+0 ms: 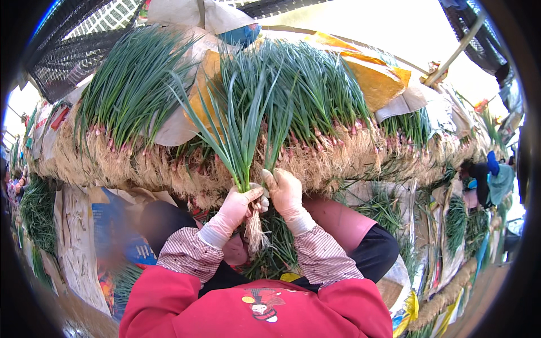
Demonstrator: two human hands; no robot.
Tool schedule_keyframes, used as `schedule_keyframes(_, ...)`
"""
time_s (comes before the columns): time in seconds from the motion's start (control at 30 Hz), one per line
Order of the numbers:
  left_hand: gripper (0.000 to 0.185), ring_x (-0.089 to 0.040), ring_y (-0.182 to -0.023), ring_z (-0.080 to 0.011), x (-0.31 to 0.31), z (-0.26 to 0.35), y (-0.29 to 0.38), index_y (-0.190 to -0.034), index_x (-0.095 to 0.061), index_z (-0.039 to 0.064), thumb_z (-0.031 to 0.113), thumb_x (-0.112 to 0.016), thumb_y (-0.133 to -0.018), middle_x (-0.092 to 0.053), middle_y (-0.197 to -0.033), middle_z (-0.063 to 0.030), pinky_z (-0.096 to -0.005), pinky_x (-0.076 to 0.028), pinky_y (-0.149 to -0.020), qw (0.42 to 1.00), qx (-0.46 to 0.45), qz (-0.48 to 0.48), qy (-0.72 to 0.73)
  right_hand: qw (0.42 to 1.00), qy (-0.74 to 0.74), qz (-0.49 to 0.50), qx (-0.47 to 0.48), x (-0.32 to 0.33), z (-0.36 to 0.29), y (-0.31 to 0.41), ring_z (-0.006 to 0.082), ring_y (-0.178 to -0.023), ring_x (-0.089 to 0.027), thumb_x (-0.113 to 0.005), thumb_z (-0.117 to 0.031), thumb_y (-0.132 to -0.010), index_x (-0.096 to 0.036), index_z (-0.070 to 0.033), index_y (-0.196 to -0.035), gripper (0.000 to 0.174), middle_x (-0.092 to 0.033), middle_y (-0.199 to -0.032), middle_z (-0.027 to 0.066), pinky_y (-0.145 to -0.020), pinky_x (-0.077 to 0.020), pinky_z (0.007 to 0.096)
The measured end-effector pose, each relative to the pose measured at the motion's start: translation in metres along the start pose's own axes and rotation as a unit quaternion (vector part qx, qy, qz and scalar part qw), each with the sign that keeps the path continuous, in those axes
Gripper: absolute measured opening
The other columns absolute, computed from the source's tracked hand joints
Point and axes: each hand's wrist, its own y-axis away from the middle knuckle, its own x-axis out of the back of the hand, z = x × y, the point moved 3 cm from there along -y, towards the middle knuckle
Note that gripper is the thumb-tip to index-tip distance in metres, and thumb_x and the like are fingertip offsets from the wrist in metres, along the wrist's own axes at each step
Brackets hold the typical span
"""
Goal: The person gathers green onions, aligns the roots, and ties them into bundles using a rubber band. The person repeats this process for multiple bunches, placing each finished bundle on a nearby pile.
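My left hand [241, 205], in a thin pale glove, grips a small bunch of green onion plants [236, 143] near the base. Their long leaves fan upward, and pale stringy roots [255, 236] hang below the fist. Close beside it, my right hand [285, 194], gloved too, pinches the lower part of a thinner tuft of green leaves [277, 141] between thumb and fingers. The hands nearly touch, and the base of this tuft is hidden by the fingers. Just beyond them lies a thick row of onion plants [304, 97], bulbs and tan roots facing me.
Another heap of onion plants [135, 88] lies at the back left. Orange sacking [376, 76] covers part of the row. Loose green leaves [274, 253] litter the ground between my legs. On the right, a person in dark clothing [479, 175] is partly visible. Black netting [63, 55] hangs at upper left.
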Motion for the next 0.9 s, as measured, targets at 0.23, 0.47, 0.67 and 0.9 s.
schedule_keyframes(0.23, 0.027, -0.056, -0.062, -0.0123, 0.006, 0.042, 0.006, -0.113, -0.060, -0.007, 0.013, -0.054, -0.096, -0.053, -0.066, -0.0008, -0.0303, -0.053, -0.073, 0.981, -0.067, -0.127, 0.131, 0.890, 0.245, -0.384, -0.007, 0.025, 0.004, 0.008, 0.0335, -0.093, -0.066, -0.057, -0.056, -0.087, -0.067, -0.009, -0.109, 0.053, -0.069, -0.095, 0.0182, -0.090, -0.0492, 0.0411)
schedule_keyframes(0.47, 0.025, -0.046, -0.049, -0.0081, 0.021, 0.018, -0.022, -0.111, -0.065, -0.002, 0.017, -0.055, -0.097, -0.050, -0.058, 0.0034, -0.0237, -0.048, -0.056, 0.997, -0.006, -0.013, 0.072, 0.961, 0.249, -0.108, -0.041, 0.029, -0.008, -0.074, 0.0226, -0.071, -0.066, -0.057, -0.042, -0.094, -0.066, -0.008, -0.093, 0.035, -0.068, -0.079, 0.0094, -0.069, -0.0528, 0.0375)
schedule_keyframes(0.67, 0.027, -0.053, -0.051, -0.0079, 0.024, 0.011, -0.015, -0.103, -0.068, -0.001, 0.023, -0.058, -0.096, -0.065, -0.074, -0.0039, -0.0195, -0.040, -0.043, 0.999, 0.012, -0.033, -0.024, 0.974, 0.155, -0.158, 0.049, 0.030, -0.055, 0.012, 0.0293, -0.071, -0.066, -0.059, -0.035, -0.093, -0.066, -0.007, -0.093, 0.030, -0.067, -0.077, 0.0126, -0.069, -0.0525, 0.0379)
schedule_keyframes(0.9, 0.021, -0.065, -0.068, -0.0202, 0.012, 0.008, -0.007, -0.100, -0.062, -0.004, 0.015, -0.053, -0.097, -0.067, -0.080, -0.0130, -0.0312, -0.055, -0.065, 0.999, 0.005, -0.043, 0.003, 0.996, -0.029, -0.063, 0.060, -0.006, -0.017, -0.011, 0.0200, -0.052, -0.053, -0.057, -0.025, -0.097, -0.056, -0.001, -0.083, 0.028, -0.055, -0.066, 0.0087, -0.051, -0.0448, 0.0358)
